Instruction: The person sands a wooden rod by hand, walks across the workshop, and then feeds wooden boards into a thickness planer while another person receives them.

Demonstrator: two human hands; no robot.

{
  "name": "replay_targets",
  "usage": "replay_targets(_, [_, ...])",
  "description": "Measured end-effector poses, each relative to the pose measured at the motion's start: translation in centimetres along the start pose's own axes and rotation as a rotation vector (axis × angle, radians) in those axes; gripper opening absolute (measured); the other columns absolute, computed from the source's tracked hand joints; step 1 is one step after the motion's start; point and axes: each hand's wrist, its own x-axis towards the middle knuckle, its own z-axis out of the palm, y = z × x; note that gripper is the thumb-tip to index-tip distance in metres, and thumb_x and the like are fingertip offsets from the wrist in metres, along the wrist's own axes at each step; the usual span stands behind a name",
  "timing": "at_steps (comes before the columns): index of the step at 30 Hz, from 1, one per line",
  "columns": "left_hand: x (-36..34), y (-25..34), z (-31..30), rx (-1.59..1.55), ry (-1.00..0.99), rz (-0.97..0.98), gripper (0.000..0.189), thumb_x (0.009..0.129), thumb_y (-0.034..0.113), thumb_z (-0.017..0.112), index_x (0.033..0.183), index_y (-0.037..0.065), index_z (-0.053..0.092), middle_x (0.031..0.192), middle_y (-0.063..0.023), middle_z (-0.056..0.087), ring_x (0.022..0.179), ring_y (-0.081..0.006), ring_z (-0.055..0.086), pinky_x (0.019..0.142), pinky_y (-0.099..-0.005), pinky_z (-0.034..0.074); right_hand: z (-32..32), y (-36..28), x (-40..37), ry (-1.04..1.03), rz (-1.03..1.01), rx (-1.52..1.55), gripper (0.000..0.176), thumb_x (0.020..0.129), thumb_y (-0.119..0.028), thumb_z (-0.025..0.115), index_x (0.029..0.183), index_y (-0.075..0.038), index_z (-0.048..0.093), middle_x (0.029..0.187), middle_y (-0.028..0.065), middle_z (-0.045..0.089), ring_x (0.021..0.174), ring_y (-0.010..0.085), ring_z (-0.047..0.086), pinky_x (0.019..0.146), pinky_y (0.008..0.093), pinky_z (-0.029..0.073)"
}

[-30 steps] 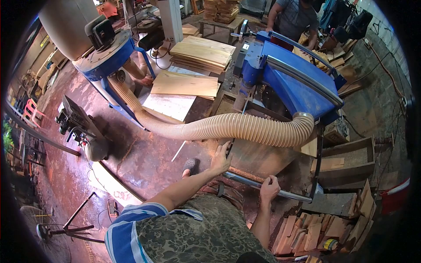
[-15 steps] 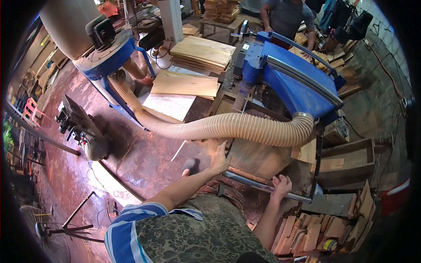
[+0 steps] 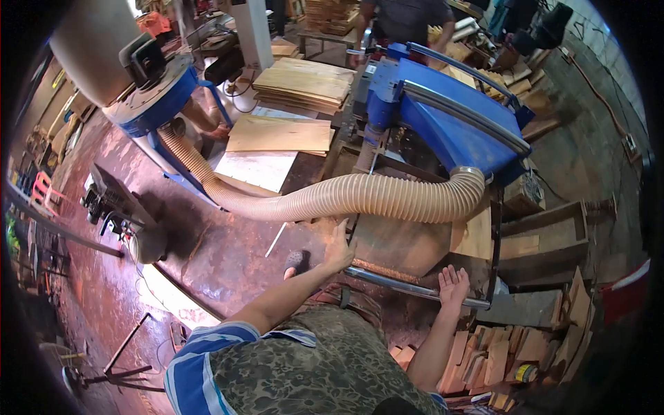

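1 red chair [image 3: 45, 192] at far left, 1 black stand [image 3: 114, 370] below it on the floor [image 3: 197, 266]. Next, 1 compressor [image 3: 124, 214]. Behind that, 1 blue collector [image 3: 149, 104], with 1 ribbed hose [image 3: 346, 196] running right from it to the blue machine [image 3: 460, 107]. 2 piles of planks right of the collector: tall pile [image 3: 304, 81] at back, low pile [image 3: 279, 134] in front, partly over 1 white sheet [image 3: 259, 168]. 1 white strip [image 3: 276, 239] on the floor, 1 shoe [image 3: 297, 261] just right of it.

Left hand [image 3: 337, 250]: open, fingers extended, thumb well apart, at the left edge of 1 brown board [image 3: 398, 247]. Can't tell if it touches. Board lies beneath the hose, chips along its near edge, just behind 1 chrome bar [image 3: 401, 286]. 1 person [image 3: 408, 24] behind the machine.

Right hand [image 3: 453, 282]: wide open, palm up, fingers slightly apart, over the right part of the bar. Contact with bar unclear. 1 pale board [image 3: 473, 234] behind it.

Far right: 1 yellow roll [image 3: 526, 373] on a heap of offcuts [image 3: 477, 360], too many to count; 1 wooden box [image 3: 546, 228] behind.
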Motion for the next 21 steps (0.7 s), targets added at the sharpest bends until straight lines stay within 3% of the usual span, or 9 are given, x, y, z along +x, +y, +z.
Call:
replay_targets(4, [1.1,-2.8,1.6,0.158,0.154,0.227,0.061,0.090,0.017,0.064,0.143,0.002,0.039,0.137,-0.0234,0.050,0.114,-0.0368,0.058,0.097,-0.0450,0.045,-0.6,-0.2,0.4,-0.052,0.073,0.110,0.039,0.095,-0.024,0.056,0.124,0.000,0.047,0.118,0.0174,0.061,0.100,0.0315,0.063,0.087,0.0479,0.054])
replay_targets(6, [0.5,1.0,0.0,-0.068,-0.009,-0.021,0.063,0.091,0.021,0.062,0.143,-0.003,0.037,0.142,-0.0271,0.044,0.134,-0.0394,0.042,0.112,-0.0429,0.032,0.3,-0.9,-0.6,-0.024,0.029,0.066,0.050,0.097,-0.023,0.053,0.137,0.002,0.038,0.124,0.0215,0.055,0.102,0.0379,0.061,0.083,0.0503,0.055])
replay_targets(10, [0.3,0.6,0.3,-0.002,0.014,0.049,0.064,0.091,0.021,0.063,0.144,-0.004,0.036,0.140,-0.0244,0.047,0.123,-0.0363,0.051,0.106,-0.0435,0.039,1.0,-1.6,-1.5,0.010,0.013,0.030,0.042,0.096,-0.022,0.054,0.128,0.004,0.044,0.117,0.0196,0.058,0.091,0.0348,0.064,0.077,0.0476,0.057])
replay_targets(12, [0.5,-0.1,0.6,0.037,0.087,0.129,0.064,0.093,0.027,0.064,0.141,-0.006,0.038,0.126,-0.0268,0.056,0.112,-0.0348,0.059,0.095,-0.0429,0.047,1.2,-1.8,-1.7,0.011,0.024,0.011,0.039,0.096,-0.022,0.055,0.125,0.003,0.046,0.116,0.0192,0.059,0.086,0.0332,0.065,0.074,0.0464,0.058])
replay_targets(14, [0.5,-0.5,0.6,0.039,0.085,0.145,0.063,0.093,0.026,0.063,0.141,-0.006,0.038,0.125,-0.0265,0.057,0.111,-0.0348,0.059,0.095,-0.0428,0.047,1.4,-2.1,-1.9,0.056,0.037,-0.043,0.037,0.095,-0.022,0.056,0.121,0.003,0.049,0.111,0.0183,0.060,0.078,0.0308,0.067,0.066,0.0440,0.058])
replay_targets(19, [0.5,0.0,0.4,0.072,0.093,0.134,0.061,0.094,0.025,0.062,0.141,-0.006,0.039,0.121,-0.0253,0.058,0.109,-0.0341,0.060,0.093,-0.0421,0.048,1.0,-2.2,-1.1,0.056,0.066,-0.099,0.033,0.093,-0.021,0.057,0.115,0.002,0.052,0.098,0.0159,0.059,0.073,0.0305,0.067,0.059,0.0414,0.057])
replay_targets(21, [0.4,0.8,0.0,-0.041,-0.019,-0.013,0.062,0.090,0.019,0.061,0.143,-0.002,0.037,0.138,-0.0253,0.048,0.126,-0.0374,0.049,0.106,-0.0446,0.038,1.0,-2.3,-0.8,0.091,0.089,-0.070,0.026,0.091,-0.021,0.059,0.106,0.000,0.053,0.091,0.0141,0.058,0.073,0.0301,0.066,0.060,0.0413,0.056])
